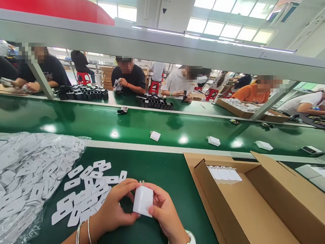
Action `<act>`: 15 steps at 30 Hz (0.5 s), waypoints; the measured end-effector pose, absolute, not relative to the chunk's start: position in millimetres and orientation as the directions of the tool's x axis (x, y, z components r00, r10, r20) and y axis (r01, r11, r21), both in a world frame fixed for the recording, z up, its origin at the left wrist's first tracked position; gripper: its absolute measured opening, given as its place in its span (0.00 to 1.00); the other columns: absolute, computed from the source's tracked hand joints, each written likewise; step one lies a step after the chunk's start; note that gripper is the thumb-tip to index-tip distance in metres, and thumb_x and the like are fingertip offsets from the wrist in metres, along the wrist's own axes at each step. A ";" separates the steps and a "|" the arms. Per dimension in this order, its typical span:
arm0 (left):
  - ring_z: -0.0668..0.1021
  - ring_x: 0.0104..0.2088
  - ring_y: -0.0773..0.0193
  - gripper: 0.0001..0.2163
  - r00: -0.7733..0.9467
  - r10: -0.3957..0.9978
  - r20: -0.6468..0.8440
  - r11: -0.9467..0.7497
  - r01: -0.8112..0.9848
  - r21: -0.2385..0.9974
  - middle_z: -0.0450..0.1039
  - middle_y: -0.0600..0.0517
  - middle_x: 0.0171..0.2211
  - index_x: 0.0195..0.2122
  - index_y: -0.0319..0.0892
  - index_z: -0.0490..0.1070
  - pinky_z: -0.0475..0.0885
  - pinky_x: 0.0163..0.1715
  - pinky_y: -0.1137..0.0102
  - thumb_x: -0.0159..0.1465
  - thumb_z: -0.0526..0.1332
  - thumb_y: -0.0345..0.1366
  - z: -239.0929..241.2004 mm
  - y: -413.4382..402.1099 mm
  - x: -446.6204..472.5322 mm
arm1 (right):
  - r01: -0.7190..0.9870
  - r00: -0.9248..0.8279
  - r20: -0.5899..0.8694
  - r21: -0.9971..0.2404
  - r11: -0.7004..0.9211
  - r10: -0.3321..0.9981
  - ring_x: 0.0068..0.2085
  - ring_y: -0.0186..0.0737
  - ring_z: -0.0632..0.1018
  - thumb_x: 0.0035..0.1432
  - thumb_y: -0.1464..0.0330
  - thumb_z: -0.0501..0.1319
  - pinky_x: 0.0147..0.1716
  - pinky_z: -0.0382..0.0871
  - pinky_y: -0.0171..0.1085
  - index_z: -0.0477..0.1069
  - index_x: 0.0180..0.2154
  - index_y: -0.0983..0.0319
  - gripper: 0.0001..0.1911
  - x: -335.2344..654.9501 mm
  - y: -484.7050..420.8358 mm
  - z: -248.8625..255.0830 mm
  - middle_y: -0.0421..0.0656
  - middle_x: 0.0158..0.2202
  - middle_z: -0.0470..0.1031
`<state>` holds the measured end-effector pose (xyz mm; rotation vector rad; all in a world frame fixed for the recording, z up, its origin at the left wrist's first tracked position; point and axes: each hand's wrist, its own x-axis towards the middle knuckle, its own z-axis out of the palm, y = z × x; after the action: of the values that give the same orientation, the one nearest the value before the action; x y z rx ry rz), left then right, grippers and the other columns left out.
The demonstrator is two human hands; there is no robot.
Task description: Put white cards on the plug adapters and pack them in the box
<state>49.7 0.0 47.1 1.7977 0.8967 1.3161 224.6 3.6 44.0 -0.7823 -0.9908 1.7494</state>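
Between my two hands is a white plug-in charger [143, 200], its metal prongs pointing away from me at the top. The fingers and thumb of my left hand [119, 203] grip its left side. My right hand [164, 208] holds the right side, its thumb pressed on the lower right corner. Loose white flat plates [88, 200], each with a slot, lie scattered on the green tabletop beside my left hand. More such plates fill a clear plastic bag [22, 179] at the far left.
An open cardboard box [261, 203] at right holds a row of white chargers [224, 174]. Beyond a pale rail, several chargers [155, 136] lie on the green conveyor belt [132, 123]. Several people [129, 79] work across it, with black housings [157, 101] before them. A beam [162, 44] crosses overhead.
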 end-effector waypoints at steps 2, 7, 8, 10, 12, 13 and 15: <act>0.78 0.41 0.58 0.26 0.194 0.905 0.379 -0.390 0.021 0.921 0.74 0.48 0.45 0.48 0.47 0.72 0.79 0.32 0.70 0.46 0.62 0.25 44.9 2.8 45.7 | -0.368 -0.379 -0.004 -0.917 -0.155 0.925 0.47 0.49 0.77 0.30 0.57 0.77 0.48 0.71 0.45 0.70 0.51 0.59 0.42 227.4 2.5 45.1 0.50 0.48 0.76; 0.77 0.44 0.57 0.25 0.222 0.945 0.241 -0.232 -0.066 0.971 0.75 0.48 0.45 0.49 0.45 0.72 0.78 0.38 0.68 0.48 0.61 0.25 37.9 7.6 41.6 | -0.032 -0.217 0.200 -0.980 0.198 0.955 0.43 0.45 0.79 0.44 0.67 0.71 0.43 0.75 0.41 0.72 0.48 0.58 0.26 229.9 0.5 50.1 0.47 0.44 0.78; 0.78 0.44 0.57 0.25 0.239 0.946 0.219 -0.211 -0.059 0.976 0.75 0.48 0.45 0.49 0.44 0.72 0.77 0.39 0.67 0.47 0.61 0.25 37.9 8.2 41.5 | 0.045 -0.210 0.251 -0.963 0.266 0.945 0.40 0.43 0.79 0.45 0.68 0.70 0.40 0.75 0.39 0.72 0.47 0.58 0.24 229.5 -0.1 51.7 0.45 0.41 0.78; 0.78 0.42 0.57 0.25 0.276 0.944 0.180 -0.178 -0.032 0.983 0.77 0.48 0.43 0.49 0.43 0.71 0.77 0.39 0.66 0.47 0.62 0.25 39.9 9.6 40.7 | 0.162 -0.221 0.325 -0.918 0.363 0.920 0.36 0.41 0.77 0.45 0.70 0.68 0.36 0.74 0.35 0.73 0.45 0.58 0.21 228.4 -1.4 55.0 0.43 0.37 0.77; 0.78 0.38 0.58 0.24 0.308 0.937 0.166 -0.176 0.007 0.984 0.78 0.49 0.40 0.48 0.42 0.72 0.76 0.36 0.67 0.47 0.65 0.27 43.8 10.8 38.9 | 0.226 -0.243 0.349 -0.887 0.403 0.905 0.34 0.39 0.76 0.46 0.70 0.67 0.33 0.72 0.33 0.72 0.43 0.58 0.19 227.6 -2.6 57.7 0.42 0.35 0.76; 0.78 0.36 0.59 0.24 0.316 0.933 0.171 -0.190 0.030 0.981 0.78 0.49 0.38 0.48 0.42 0.72 0.76 0.34 0.68 0.47 0.67 0.29 46.0 11.3 37.6 | 0.241 -0.254 0.351 -0.880 0.410 0.901 0.34 0.39 0.75 0.46 0.70 0.67 0.33 0.72 0.33 0.72 0.43 0.57 0.19 227.5 -3.0 58.5 0.42 0.35 0.76; 0.77 0.34 0.61 0.24 0.314 0.928 0.199 -0.234 0.077 0.969 0.78 0.50 0.37 0.48 0.43 0.72 0.75 0.30 0.69 0.48 0.69 0.33 50.0 11.5 34.8 | 0.238 -0.265 0.344 -0.882 0.407 0.901 0.34 0.39 0.75 0.47 0.70 0.66 0.33 0.71 0.34 0.71 0.44 0.57 0.19 228.1 -2.9 59.6 0.42 0.35 0.75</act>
<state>34.8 11.5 50.0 1.5844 0.9412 1.0718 228.1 -2.9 59.6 -0.9952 -1.7434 0.9039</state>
